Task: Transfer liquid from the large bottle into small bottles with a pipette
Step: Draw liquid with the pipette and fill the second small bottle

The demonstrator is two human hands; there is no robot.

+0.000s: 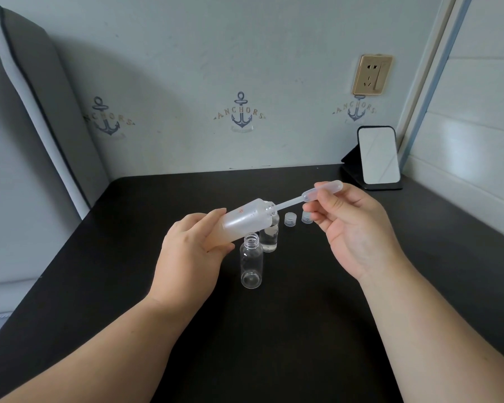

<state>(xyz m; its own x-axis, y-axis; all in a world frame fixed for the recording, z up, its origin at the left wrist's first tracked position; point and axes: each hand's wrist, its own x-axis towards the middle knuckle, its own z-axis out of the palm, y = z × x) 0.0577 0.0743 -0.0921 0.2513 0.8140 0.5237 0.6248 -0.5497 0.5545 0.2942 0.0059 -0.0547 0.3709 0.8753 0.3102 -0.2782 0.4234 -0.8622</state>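
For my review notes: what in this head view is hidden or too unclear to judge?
- Pipette tip: inside the frosted large bottle, unseen.
- Liquid level in the large bottle: frosted wall and left hand hide it.
- Rear small bottle: its top is behind the large bottle.
- One cap: partly behind right hand fingers.
- Pipette contents: too faint to tell.

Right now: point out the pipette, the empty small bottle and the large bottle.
pipette point(322, 191), head view, on the bulb.
empty small bottle point(251, 263), head view, on the clear body.
large bottle point(245, 218), head view, on the frosted body near the shoulder.
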